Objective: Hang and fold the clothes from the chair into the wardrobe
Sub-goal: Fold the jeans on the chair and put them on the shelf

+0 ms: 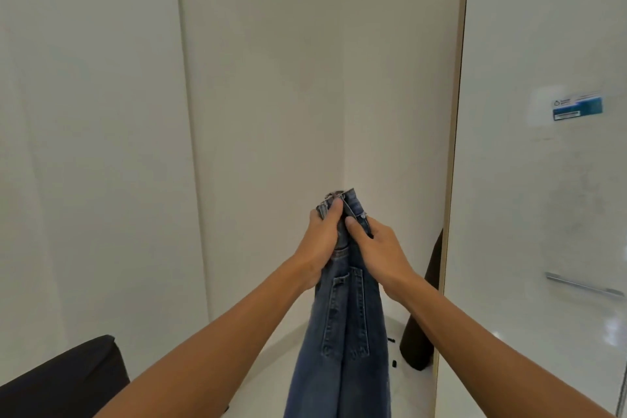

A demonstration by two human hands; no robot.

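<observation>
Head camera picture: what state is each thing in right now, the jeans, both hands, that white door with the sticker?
Jeans: gathered at the waistband, held up, legs hanging straight down.
Left hand: fingers curled, gripping the waistband.
Right hand: fingers curled, gripping the waistband beside the left hand.
Wardrobe door: swung open, edge towards the camera, blue sticker on it.
Black chair: only a corner in view, nothing visible on it.

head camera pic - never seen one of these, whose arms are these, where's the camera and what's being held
There is no machine here. The camera sits on a person's head and looks forward and down, so the two bare arms are the wearer's own. The left hand and right hand both grip the top end of a pair of blue jeans, which hang straight down. Behind is a white wall corner; at right stands a white wardrobe door with a blue sticker. A dark object shows at lower left.
</observation>
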